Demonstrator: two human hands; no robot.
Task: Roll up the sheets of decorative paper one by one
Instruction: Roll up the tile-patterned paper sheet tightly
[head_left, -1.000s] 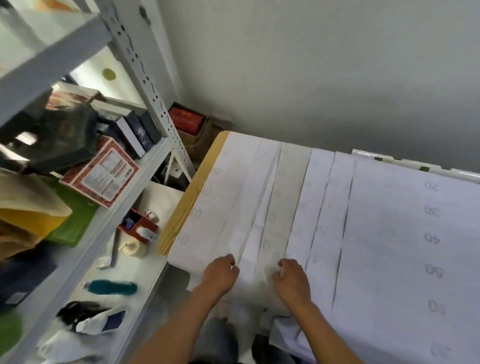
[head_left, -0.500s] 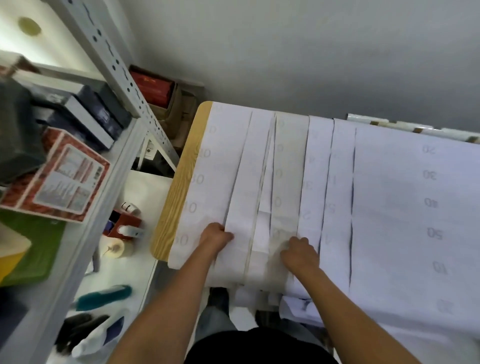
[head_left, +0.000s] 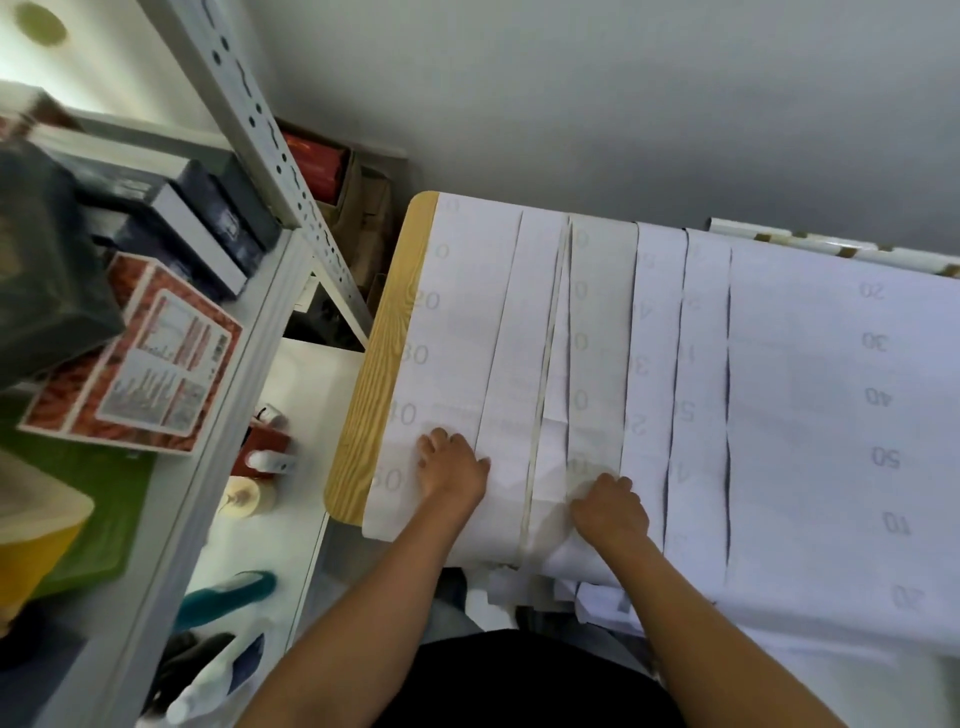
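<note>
Both my hands, left hand (head_left: 453, 467) and right hand (head_left: 609, 506), fingers curled on the overlapping paper sheets (head_left: 524, 364), have advanced up the table (head_left: 382, 364); rolling apparently not yet begun.

Sheets of paper (head_left: 810, 395): thin, matt white, faint grey numerals showing through from the reverse; edges curl slightly, a crease across one narrow strip (head_left: 550, 415).
Table (head_left: 374, 374): light wood-grain edge, smooth, low sheen.
Shelf upright (head_left: 270, 150): painted metal, pale grey, perforated with slots.
Shelf board (head_left: 228, 415): same grey finish, smooth.
Red box (head_left: 140, 358): printed card, slight gloss.
Dark boxes (head_left: 208, 223): card, matt.
Rolls at the far edge (head_left: 831, 244): glossy white.
Wall (head_left: 623, 104): matt grey paint.
Teal object (head_left: 228, 592) on the lower shelf: blurred; material not clear.
</note>
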